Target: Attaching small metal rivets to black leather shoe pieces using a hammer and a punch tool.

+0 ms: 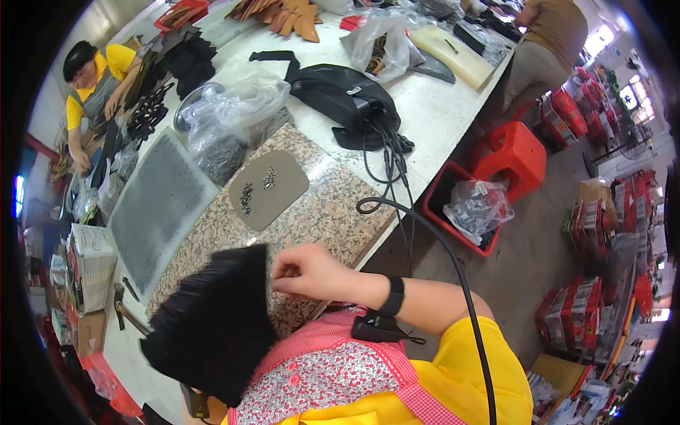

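Observation:
A thick, fanned stack of black sheet-like pieces (219,322) is held up in front of my body, blurred along its upper left edge. It covers my left hand; only a bit of the left wrist with a dark device (197,402) shows below it. My right hand (301,273) is at the stack's right edge, its fingers curled and pinched together. Whatever is between those fingertips is too small to make out. Just beyond lies a grey-brown rounded pad (273,191) bearing two small heaps of shiny metal bits (246,200), on a speckled granite slab (329,205).
A dark grey board (163,205) and a hammer (131,309) lie left. Beyond the slab are plastic bags (234,106) and a black bag with cords (347,95). A black cable (453,262) crosses my right arm. A red stool (513,156) stands right; a co-worker (99,92) sits far left.

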The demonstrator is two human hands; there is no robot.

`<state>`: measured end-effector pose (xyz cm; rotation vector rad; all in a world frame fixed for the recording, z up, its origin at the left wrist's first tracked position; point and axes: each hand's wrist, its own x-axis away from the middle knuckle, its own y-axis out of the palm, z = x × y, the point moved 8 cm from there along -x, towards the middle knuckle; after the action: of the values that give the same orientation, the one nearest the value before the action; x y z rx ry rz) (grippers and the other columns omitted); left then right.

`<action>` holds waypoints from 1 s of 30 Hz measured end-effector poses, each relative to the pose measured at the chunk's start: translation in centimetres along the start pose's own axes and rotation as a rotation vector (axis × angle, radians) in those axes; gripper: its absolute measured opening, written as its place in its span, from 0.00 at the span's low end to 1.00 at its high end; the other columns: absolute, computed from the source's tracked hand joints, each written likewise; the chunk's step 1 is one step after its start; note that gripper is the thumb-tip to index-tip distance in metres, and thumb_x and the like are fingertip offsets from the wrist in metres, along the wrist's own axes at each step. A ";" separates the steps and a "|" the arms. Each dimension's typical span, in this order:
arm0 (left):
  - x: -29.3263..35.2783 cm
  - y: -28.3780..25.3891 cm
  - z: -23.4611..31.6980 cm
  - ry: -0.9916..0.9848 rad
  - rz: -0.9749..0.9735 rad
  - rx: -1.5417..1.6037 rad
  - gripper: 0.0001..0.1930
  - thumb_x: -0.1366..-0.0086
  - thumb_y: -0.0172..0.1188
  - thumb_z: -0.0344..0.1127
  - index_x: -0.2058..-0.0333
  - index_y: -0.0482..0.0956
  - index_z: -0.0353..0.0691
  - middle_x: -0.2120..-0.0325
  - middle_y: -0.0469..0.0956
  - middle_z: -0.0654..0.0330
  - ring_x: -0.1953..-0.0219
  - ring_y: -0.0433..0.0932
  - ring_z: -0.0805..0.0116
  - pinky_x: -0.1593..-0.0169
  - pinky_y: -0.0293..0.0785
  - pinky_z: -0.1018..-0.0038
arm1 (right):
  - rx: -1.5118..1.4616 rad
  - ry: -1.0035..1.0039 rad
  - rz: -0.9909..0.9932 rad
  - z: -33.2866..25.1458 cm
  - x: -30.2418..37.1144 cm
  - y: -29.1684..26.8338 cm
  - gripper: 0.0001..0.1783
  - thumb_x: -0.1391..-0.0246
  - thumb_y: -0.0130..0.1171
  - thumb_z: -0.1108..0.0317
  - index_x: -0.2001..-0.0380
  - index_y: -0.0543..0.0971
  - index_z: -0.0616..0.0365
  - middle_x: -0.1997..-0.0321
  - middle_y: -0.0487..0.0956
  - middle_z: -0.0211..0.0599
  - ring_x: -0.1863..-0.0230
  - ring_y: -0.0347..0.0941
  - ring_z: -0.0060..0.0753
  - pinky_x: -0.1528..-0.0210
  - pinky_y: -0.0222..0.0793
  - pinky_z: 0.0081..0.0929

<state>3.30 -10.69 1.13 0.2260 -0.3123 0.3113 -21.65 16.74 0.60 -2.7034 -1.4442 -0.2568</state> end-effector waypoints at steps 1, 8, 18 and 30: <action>0.5 -0.1 -0.2 -0.001 0.010 0.009 0.60 0.76 0.74 0.27 0.36 0.58 0.25 0.40 0.70 0.50 0.43 0.73 0.55 0.36 0.66 0.63 | -0.083 0.035 0.033 -1.3 -0.6 0.8 0.05 0.50 0.64 0.74 0.75 0.78 0.64 0.81 0.77 0.30 0.78 0.74 0.17 0.74 0.72 0.24; 2.4 -1.2 -1.2 -0.025 0.063 0.047 0.60 0.76 0.74 0.27 0.35 0.58 0.25 0.41 0.70 0.50 0.43 0.73 0.55 0.36 0.66 0.63 | 0.069 -0.415 -0.021 -0.3 -1.2 3.6 0.04 0.45 0.59 0.74 0.67 0.81 0.63 0.71 0.81 0.29 0.65 0.69 0.11 0.65 0.69 0.24; 3.8 -2.1 -2.9 -0.104 0.101 0.087 0.61 0.76 0.75 0.27 0.35 0.57 0.26 0.41 0.70 0.50 0.43 0.73 0.55 0.36 0.66 0.63 | -0.919 0.203 -0.003 1.2 0.9 4.5 0.14 0.37 0.51 0.73 0.49 0.76 0.62 0.57 0.81 0.28 0.58 0.75 0.22 0.55 0.70 0.22; 5.2 -1.8 -3.8 -0.193 0.120 0.120 0.61 0.76 0.75 0.28 0.35 0.57 0.26 0.41 0.70 0.50 0.43 0.73 0.55 0.36 0.66 0.63 | -0.954 0.086 -0.074 2.4 -3.3 6.1 0.10 0.33 0.52 0.63 0.71 0.72 0.51 0.78 0.67 0.16 0.73 0.65 0.09 0.69 0.62 0.15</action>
<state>9.61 -9.95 -0.96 0.3573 -0.4995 0.4284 -18.13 11.01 -2.25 -3.2100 -1.6903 -1.3560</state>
